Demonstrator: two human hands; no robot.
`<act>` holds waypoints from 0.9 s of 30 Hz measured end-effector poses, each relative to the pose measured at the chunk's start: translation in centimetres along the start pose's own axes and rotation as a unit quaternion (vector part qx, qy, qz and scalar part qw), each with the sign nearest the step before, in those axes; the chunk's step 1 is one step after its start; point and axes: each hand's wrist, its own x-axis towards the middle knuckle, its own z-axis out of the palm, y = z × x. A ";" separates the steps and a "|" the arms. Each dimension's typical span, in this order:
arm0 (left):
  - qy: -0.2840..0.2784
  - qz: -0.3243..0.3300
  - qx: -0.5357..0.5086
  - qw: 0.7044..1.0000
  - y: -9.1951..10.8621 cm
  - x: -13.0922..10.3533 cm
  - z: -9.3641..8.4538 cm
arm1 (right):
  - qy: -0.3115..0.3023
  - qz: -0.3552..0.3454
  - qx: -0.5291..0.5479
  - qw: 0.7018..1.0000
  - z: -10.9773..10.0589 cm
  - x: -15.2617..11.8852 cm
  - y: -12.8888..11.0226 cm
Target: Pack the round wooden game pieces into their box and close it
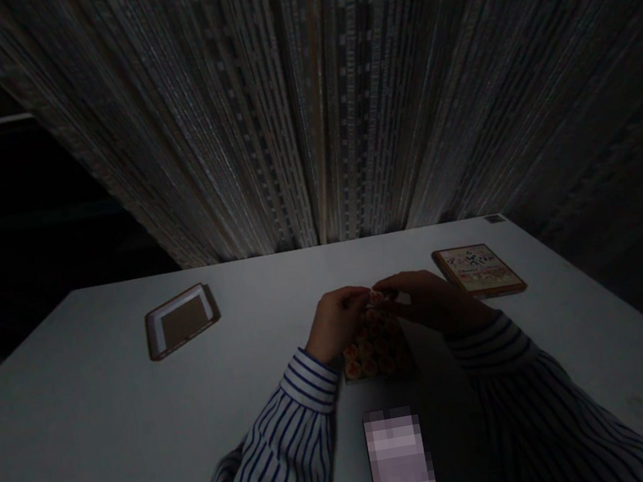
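A block of round, pale wooden Chinese chess pieces (370, 366) with red markings lies on the table in front of me. Over its far end, my left hand (340, 316) has its fingers closed in a pinch. My right hand (429, 297) comes in from the other side, fingers curled so that the fingertips nearly meet the left ones. Between the fingertips is a small pale chess piece with red marks (375, 298). Dim light and the fingers hide part of it. Both hands partly cover the pieces beneath.
An open shallow box part (187, 319), brown-edged with a pale inner border, lies on the white table (114, 440) at left. A printed box lid (479, 270) lies at right. A pixelated patch (401, 466) covers the near middle. A striped curtain (300, 113) hangs behind the table.
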 end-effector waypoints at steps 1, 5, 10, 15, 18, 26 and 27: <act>0.003 0.006 0.011 1.000 -0.1 0.0 0.0 | -0.002 0.001 0.000 1.000 0.0 0.0 0.1; 0.027 0.020 0.062 0.998 -0.6 0.3 -0.3 | -0.005 0.016 -0.019 1.000 0.0 -0.2 0.4; 0.046 0.048 0.153 0.986 -0.7 0.2 -0.9 | -0.018 0.038 -0.045 0.998 0.0 -0.3 0.9; 0.041 0.046 0.263 0.963 -0.1 -0.1 -1.4 | -0.026 0.044 -0.082 0.995 0.4 -0.6 1.5; 0.035 0.042 0.293 0.954 0.0 -0.1 -1.5 | -0.038 0.049 -0.089 0.994 0.6 -0.7 1.7; -0.001 0.015 0.360 0.933 -0.1 -0.2 -1.9 | -0.090 0.076 -0.084 0.990 0.6 -0.6 2.1; -0.003 0.014 0.367 0.930 -0.2 -0.2 -1.9 | -0.094 0.074 -0.082 0.989 0.6 -0.7 2.1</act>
